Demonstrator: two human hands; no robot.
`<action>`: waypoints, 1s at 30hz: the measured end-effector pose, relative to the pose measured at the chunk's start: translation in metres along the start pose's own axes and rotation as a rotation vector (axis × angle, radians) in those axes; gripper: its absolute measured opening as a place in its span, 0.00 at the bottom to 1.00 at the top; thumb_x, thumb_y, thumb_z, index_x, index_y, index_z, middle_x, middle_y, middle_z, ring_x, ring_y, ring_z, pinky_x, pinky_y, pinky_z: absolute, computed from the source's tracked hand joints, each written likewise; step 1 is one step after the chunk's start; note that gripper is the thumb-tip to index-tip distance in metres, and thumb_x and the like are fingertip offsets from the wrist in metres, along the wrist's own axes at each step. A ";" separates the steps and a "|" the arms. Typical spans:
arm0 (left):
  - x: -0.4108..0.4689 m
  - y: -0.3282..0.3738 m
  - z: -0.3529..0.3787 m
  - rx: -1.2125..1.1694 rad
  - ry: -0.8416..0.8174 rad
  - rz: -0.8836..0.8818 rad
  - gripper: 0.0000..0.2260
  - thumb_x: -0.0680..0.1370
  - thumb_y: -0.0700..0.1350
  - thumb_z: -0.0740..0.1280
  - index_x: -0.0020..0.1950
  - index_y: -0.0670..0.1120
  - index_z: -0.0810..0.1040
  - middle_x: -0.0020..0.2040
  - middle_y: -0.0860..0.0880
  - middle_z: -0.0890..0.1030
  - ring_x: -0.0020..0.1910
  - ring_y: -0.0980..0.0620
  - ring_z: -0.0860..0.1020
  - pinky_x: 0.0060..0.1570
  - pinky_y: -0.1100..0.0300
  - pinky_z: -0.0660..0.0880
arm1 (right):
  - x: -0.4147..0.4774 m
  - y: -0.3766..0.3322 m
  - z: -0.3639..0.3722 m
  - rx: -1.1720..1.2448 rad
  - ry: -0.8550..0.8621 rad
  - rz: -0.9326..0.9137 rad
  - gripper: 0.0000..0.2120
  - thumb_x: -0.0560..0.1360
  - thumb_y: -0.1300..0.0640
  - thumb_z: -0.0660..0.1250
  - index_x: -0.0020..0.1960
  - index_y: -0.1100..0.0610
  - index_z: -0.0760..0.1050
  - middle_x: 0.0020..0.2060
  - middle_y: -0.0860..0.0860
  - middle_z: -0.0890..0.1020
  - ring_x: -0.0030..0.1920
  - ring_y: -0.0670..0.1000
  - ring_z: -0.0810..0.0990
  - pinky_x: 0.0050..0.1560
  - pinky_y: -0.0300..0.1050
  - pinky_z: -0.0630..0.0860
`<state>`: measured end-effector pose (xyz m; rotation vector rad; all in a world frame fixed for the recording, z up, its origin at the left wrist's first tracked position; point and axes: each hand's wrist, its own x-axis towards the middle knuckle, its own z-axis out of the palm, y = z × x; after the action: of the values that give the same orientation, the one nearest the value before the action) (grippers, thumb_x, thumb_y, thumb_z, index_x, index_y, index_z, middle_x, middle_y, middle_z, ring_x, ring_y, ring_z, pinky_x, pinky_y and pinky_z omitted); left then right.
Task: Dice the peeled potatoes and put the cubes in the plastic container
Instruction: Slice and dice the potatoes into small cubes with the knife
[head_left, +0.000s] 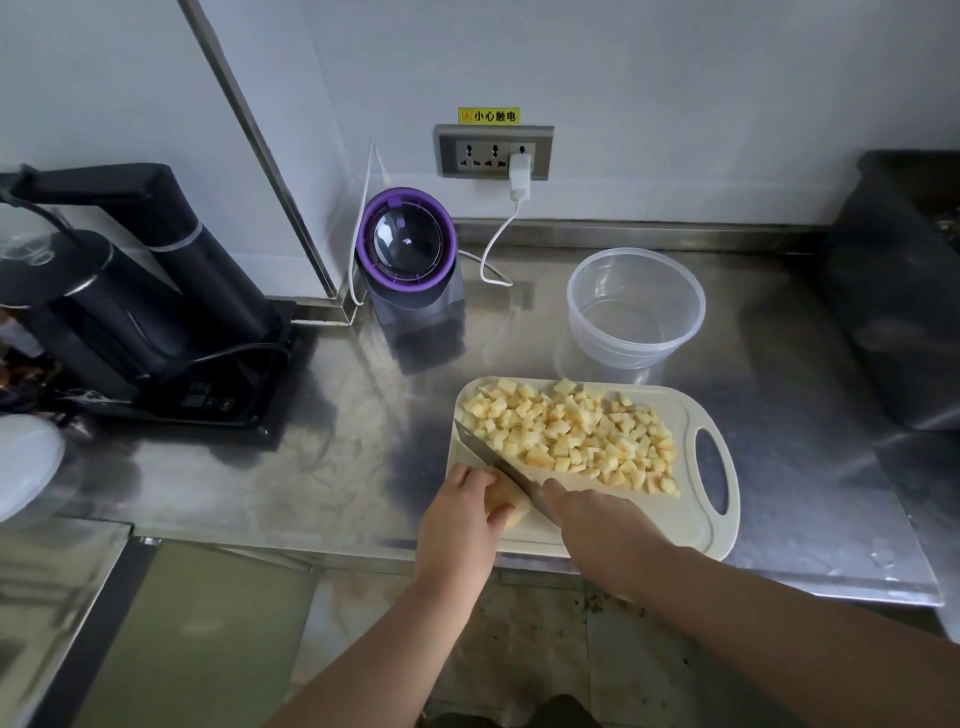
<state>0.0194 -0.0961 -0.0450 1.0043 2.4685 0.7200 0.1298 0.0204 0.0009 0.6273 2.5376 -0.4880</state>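
Many cubes (571, 436) lie before container (584, 325); left hand (457, 519) grips potato (508, 503), right hand (597, 519) knife (496, 461).

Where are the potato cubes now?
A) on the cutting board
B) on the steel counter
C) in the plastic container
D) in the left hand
A: the potato cubes lie heaped on the cutting board, and the plastic container behind it holds none.

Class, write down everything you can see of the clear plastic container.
The plastic container is round, clear and tub-shaped, with a thicker rim and a ridged lower wall. It stands upright and lidless on the steel counter, just behind the cutting board. No potato cubes are inside it yet. Nothing but the counter touches it.
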 end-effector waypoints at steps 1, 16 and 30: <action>0.000 0.001 0.000 0.009 0.000 -0.001 0.16 0.77 0.49 0.68 0.64 0.46 0.75 0.63 0.54 0.72 0.54 0.53 0.78 0.51 0.59 0.79 | 0.001 0.000 0.000 -0.005 -0.001 0.003 0.19 0.77 0.68 0.58 0.65 0.54 0.61 0.35 0.49 0.71 0.38 0.52 0.76 0.40 0.47 0.76; -0.003 -0.002 0.005 -0.082 0.094 0.000 0.15 0.75 0.44 0.71 0.61 0.45 0.79 0.60 0.51 0.77 0.54 0.51 0.79 0.55 0.59 0.77 | -0.021 0.008 -0.010 -0.020 0.096 0.086 0.17 0.80 0.63 0.58 0.67 0.53 0.60 0.46 0.52 0.79 0.42 0.52 0.81 0.45 0.48 0.82; -0.003 -0.003 0.008 -0.054 0.108 0.019 0.15 0.76 0.44 0.71 0.61 0.45 0.79 0.60 0.53 0.76 0.53 0.53 0.79 0.54 0.60 0.77 | -0.024 0.008 -0.009 -0.120 0.077 0.030 0.21 0.79 0.63 0.60 0.68 0.52 0.59 0.50 0.52 0.79 0.43 0.51 0.80 0.44 0.48 0.81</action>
<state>0.0239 -0.0981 -0.0525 0.9950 2.5193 0.8634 0.1490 0.0232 0.0193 0.6494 2.6032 -0.3038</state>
